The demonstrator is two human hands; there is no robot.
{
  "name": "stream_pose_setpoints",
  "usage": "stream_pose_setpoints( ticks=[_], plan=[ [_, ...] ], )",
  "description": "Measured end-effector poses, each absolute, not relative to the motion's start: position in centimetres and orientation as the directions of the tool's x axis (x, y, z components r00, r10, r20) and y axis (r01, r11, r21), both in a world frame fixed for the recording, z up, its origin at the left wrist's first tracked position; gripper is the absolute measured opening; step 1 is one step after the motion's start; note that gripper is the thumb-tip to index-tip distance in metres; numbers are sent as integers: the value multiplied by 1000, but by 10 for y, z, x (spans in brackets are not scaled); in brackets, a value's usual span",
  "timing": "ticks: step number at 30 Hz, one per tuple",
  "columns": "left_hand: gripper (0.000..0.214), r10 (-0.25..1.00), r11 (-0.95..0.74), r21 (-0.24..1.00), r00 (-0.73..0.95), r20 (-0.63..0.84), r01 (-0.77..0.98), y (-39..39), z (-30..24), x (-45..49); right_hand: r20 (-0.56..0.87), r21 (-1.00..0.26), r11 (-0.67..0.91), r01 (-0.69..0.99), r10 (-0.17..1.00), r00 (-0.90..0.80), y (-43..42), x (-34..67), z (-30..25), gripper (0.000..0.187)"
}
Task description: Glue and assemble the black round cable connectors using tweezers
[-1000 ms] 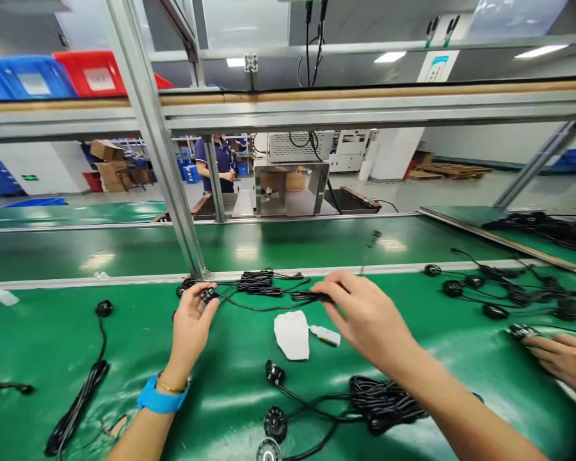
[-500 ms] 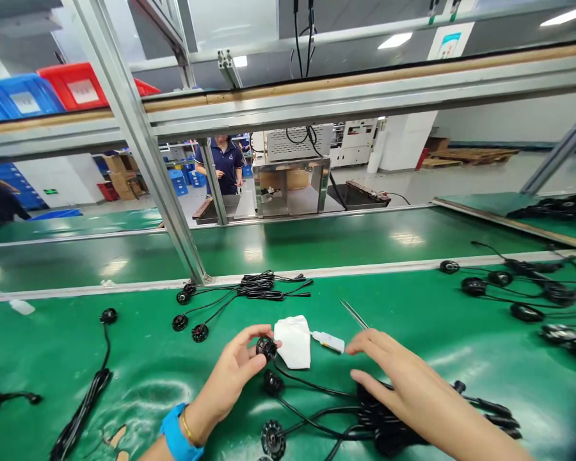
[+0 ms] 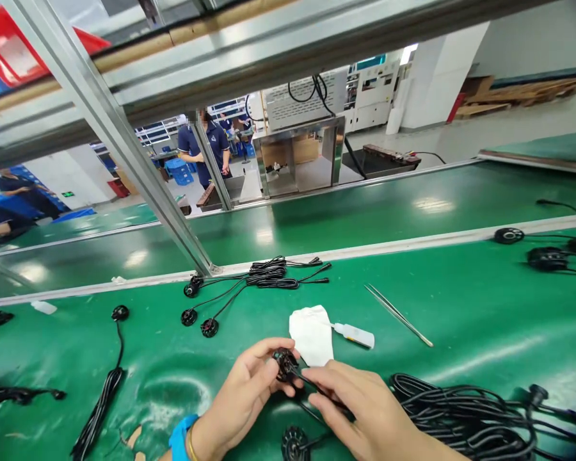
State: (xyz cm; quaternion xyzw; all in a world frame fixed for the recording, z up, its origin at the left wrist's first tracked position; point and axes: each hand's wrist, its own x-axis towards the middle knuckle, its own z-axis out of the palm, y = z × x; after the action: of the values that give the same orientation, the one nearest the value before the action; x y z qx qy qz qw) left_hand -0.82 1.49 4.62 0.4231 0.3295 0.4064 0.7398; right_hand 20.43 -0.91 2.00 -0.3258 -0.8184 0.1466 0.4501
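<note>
My left hand (image 3: 242,397) pinches a small round black part (image 3: 285,365) at the end of a black cable, low in the middle of the view. My right hand (image 3: 360,413) meets it from the right, its fingers closed on the cable just behind that part. The cable runs to a black coiled bundle (image 3: 465,419) on the green belt (image 3: 461,307). Another round black part (image 3: 295,443) lies just below my hands. A white cloth (image 3: 312,333) and a small white bottle (image 3: 358,335) lie right behind the hands.
Metal tweezers (image 3: 397,315) lie to the right of the bottle. A finished cable bundle with three round ends (image 3: 269,275) rests by the slanted metal post (image 3: 125,153). More black cables (image 3: 100,403) lie at the left, round parts (image 3: 547,256) at the far right. A person in dark blue (image 3: 206,150) stands beyond.
My head has tipped down and closer. My left hand brought the round part nearer to me, and my right hand left the cable bundle and closed on the cable beside it.
</note>
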Motion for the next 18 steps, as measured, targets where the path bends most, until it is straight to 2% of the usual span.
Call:
stream_pose_setpoints(
  ticks=[6,12,18],
  plan=[
    [34,860,345,889,481,-171,-301,10,44,-6,719,-325,809,490,548,-427,-13,205,32,21],
    [37,846,357,893,501,-184,-274,8,43,-3,785,-267,778,568,518,-340,-11,207,33,17],
    [41,847,349,902,497,-188,-253,5,41,-3,782,-207,744,636,516,-349,-12,206,32,13]
  ],
)
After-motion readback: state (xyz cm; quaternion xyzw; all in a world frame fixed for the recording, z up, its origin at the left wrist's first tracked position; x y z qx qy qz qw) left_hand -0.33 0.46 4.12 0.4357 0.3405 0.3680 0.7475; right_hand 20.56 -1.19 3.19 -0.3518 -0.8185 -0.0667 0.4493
